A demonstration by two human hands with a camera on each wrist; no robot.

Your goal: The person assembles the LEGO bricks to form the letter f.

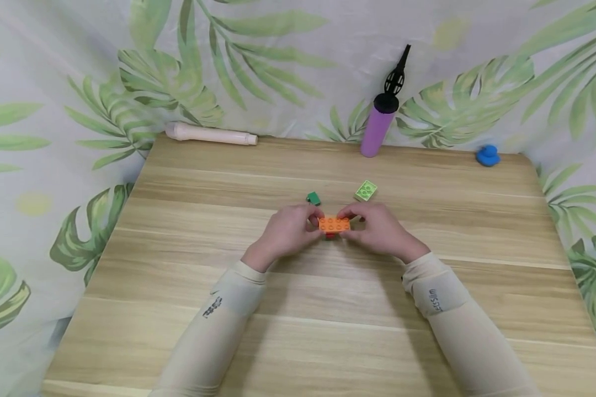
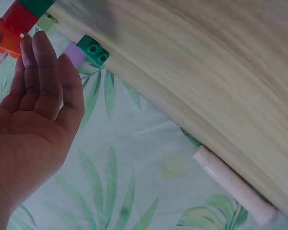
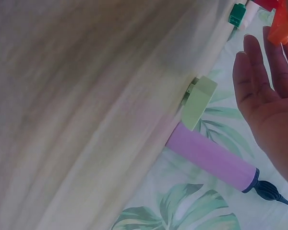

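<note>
Both hands meet over the middle of the table in the head view, at an orange toy brick (image 1: 334,224) with its studs up. The left hand (image 1: 290,229) pinches its left end between thumb and fingertips. At the opposite end, the fingers of the right hand (image 1: 377,229) grip it too. Under the orange brick sits a red brick (image 2: 20,17), and below that a dark green brick (image 2: 37,5), in one small stack. A loose green brick (image 1: 313,198) lies on its side just beyond the left fingers. Past the right hand, a light green brick (image 1: 366,191) lies hollow side up.
At the table's back edge stands a purple hand pump (image 1: 377,128) with a black nozzle. A pale pink tube-shaped thing (image 1: 213,134) lies at the back left, and a blue toy duck (image 1: 488,156) sits at the back right. Leaf-patterned cloth (image 1: 278,66) hangs behind the wooden table (image 1: 318,342).
</note>
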